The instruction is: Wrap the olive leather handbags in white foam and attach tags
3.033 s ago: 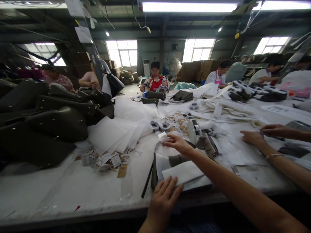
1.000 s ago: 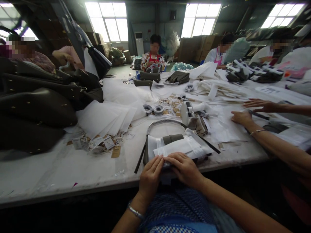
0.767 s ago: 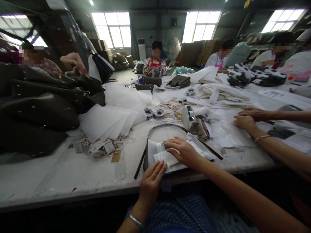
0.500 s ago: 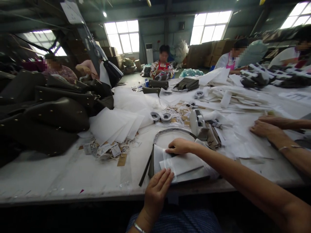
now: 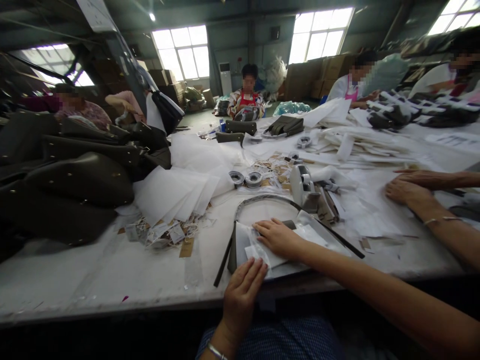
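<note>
A flat olive-grey bag part wrapped in white paper [image 5: 300, 235] lies at the near edge of the white table [image 5: 93, 275], with a curved grey strap [image 5: 258, 201] looping behind it. My right hand [image 5: 279, 237] lies flat on the white wrapping, fingers stretched out to the left. My left hand [image 5: 243, 292] rests at the table's edge, its fingertips pressed on the near corner of the same paper. Neither hand grips anything.
A tape dispenser [image 5: 305, 187] and two tape rolls [image 5: 245, 178] sit just beyond. White sheets [image 5: 172, 195] and loose tags [image 5: 161, 232] lie to the left, by a heap of dark bags [image 5: 71, 185]. Another person's hands [image 5: 408, 185] work at the right. Several people sit around the far side.
My right hand slid from the far left corner of the wrapping to lie flatter across it, nearer me. My left hand has stayed on the near corner.
</note>
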`<state>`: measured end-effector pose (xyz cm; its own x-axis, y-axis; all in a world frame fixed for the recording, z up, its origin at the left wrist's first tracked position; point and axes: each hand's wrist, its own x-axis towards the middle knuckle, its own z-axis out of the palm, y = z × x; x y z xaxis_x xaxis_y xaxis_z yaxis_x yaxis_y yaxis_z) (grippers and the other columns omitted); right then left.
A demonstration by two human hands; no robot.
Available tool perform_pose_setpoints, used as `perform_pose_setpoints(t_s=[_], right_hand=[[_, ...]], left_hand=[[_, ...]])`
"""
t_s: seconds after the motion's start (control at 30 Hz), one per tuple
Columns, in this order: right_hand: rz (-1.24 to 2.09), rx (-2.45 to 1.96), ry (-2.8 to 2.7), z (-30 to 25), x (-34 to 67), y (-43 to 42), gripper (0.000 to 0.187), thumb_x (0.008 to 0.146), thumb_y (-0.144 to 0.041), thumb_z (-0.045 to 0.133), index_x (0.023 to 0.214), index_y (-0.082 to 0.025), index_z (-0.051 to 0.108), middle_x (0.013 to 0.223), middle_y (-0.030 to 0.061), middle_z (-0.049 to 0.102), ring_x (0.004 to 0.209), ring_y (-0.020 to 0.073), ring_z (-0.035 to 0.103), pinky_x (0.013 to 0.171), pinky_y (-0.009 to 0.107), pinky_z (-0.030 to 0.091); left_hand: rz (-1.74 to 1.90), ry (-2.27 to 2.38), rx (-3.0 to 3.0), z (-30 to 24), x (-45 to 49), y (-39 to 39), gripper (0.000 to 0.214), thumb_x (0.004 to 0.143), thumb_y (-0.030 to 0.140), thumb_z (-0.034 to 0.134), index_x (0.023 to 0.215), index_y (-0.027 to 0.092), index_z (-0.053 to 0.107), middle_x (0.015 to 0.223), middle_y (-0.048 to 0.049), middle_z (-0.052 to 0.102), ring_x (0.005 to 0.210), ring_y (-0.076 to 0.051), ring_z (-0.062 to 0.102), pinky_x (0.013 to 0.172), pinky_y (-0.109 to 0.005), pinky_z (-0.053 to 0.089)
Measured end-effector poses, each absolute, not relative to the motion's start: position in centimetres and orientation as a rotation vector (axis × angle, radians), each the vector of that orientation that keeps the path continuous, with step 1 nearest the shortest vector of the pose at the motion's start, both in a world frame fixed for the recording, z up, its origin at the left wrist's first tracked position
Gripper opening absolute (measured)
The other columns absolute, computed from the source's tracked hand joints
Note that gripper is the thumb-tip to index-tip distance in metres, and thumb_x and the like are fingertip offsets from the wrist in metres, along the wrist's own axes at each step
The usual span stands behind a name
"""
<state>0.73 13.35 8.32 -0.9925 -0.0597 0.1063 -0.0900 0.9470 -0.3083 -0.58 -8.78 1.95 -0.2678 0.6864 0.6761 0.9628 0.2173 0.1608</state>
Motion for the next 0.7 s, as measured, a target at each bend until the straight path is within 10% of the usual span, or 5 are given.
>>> perform_pose_setpoints(t_s=[0.7], right_hand=[[0.302, 0.484, -2.334, -0.4, 12.7, 6.7, 0.020, 0.094, -0.012, 0.056, 0.108, -0.018, 0.068, 0.102, 0.0053, 0.076, 0.098, 0.0187, 0.070, 0.091, 0.038, 0.052]], left_hand=[[-0.864, -2.069, -1.561, 2.9, -0.6, -8.8, 0.050, 0.093, 0.012, 0.055, 0.141, 0.024, 0.048, 0.133, -0.0049, 0.063, 0.125, -0.021, 0.057, 0.104, -0.040, 0.054]])
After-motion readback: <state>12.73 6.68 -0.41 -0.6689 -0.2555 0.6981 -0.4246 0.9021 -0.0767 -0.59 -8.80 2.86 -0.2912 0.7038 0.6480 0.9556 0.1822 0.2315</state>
